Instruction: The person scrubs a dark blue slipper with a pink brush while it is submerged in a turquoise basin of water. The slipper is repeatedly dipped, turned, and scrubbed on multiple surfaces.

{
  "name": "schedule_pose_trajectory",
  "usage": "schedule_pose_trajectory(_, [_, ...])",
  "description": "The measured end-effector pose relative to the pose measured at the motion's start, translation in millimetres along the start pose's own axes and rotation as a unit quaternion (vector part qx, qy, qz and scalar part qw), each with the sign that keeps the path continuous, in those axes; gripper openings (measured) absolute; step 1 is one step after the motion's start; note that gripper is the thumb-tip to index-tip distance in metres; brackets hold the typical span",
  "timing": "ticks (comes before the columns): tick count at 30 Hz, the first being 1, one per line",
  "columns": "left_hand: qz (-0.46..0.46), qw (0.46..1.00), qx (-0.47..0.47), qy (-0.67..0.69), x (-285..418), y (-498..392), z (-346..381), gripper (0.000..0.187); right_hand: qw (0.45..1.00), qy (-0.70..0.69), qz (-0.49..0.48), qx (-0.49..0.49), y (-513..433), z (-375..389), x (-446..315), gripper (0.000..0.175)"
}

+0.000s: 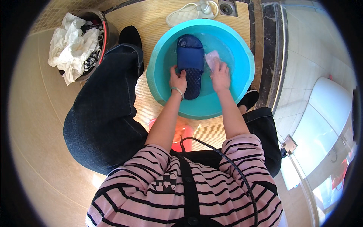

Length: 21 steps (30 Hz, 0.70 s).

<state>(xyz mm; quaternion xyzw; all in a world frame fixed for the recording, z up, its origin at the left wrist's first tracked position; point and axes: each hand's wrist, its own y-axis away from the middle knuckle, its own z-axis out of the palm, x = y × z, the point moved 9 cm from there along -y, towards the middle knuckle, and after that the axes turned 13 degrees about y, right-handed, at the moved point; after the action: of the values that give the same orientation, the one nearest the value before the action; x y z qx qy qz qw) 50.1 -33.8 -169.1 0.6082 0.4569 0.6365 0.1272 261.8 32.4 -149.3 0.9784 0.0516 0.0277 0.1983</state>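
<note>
A navy blue slide slipper (190, 58) lies sole-down in a turquoise plastic basin (195, 109) holding shallow water. My left hand (178, 81) grips the slipper's left edge, its thumb over the textured footbed and its fingers along the side. To the right of the slipper, my right hand (221, 78) holds a pale pink block (212, 59), slightly apart from the slipper. Whether the block is soap or a sponge cannot be made out. My right palm and fingers hide its lower end.
A bin (112, 31) at the upper left holds white crumpled plastic and dark checked cloth. Behind the basin lie a cream sandal (183, 14) and a floor drain (227, 9). A pink plastic object (187, 134) sits between my legs. A dark stone threshold (272, 42) borders the right.
</note>
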Motion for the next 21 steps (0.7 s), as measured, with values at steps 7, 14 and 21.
schedule_pose_trajectory(7, [-0.016,0.990,-0.012,0.137,-28.5,-7.9,10.0,0.043,0.875,-0.472,0.081,-0.078,-17.6,5.0,-3.0,0.063])
schedule_pose_trajectory(14, [-0.090,0.959,-0.057,0.264,-56.1,-22.3,18.8,0.032,0.927,-0.361,-0.093,-0.026,36.3,-99.1,-47.2,0.056])
schedule_pose_trajectory(21, [-0.140,0.950,-0.083,0.265,-36.1,-13.1,26.6,0.027,0.951,-0.288,-0.105,0.036,17.3,-105.6,-45.1,0.055])
